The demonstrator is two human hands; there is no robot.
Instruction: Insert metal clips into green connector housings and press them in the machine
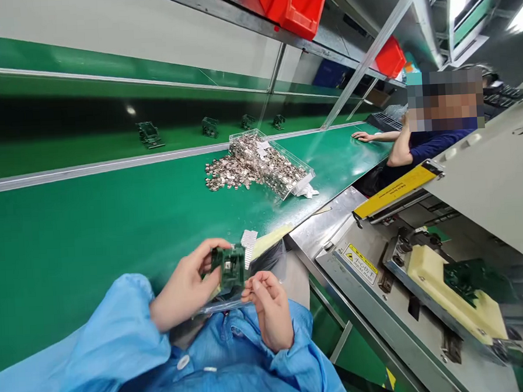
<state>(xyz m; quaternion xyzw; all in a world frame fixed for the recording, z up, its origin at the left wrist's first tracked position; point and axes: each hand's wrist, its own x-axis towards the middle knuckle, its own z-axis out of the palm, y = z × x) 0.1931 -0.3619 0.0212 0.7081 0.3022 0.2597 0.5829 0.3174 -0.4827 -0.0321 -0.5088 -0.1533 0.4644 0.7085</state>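
Note:
My left hand grips a small green circuit-board part by its left side, just above the front edge of the green belt. My right hand is closed in a pinch at the part's lower right corner; what its fingertips hold is too small to name. Both arms wear light blue sleeves. A clear plastic bag lies under the part. A small strip of silver pieces lies just beyond my hands.
A tipped clear box spills several small metal pieces onto the belt. Green fixtures ride the far belt. A press machine with a cream block stands at right. Another person leans on the belt. Red bins sit overhead.

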